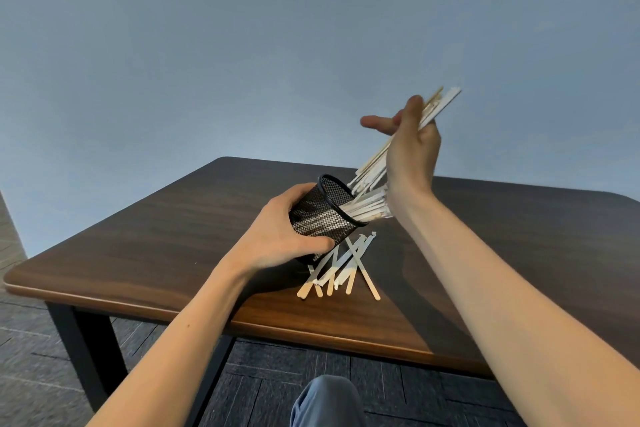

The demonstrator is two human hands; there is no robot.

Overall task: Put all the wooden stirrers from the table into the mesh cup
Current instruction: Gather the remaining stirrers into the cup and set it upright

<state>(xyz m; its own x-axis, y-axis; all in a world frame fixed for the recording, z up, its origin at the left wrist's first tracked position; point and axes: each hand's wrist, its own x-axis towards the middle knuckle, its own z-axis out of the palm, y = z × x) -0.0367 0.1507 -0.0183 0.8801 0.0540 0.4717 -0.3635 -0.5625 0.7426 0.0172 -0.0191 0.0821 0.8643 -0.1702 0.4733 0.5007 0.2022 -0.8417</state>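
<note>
Your left hand grips the black mesh cup, tipped with its mouth toward 2 o'clock and stirrers already poking out. Your right hand clasps a bundle of stirrers above it. Loose stirrers lie on the table at the cup's 6 o'clock.
</note>
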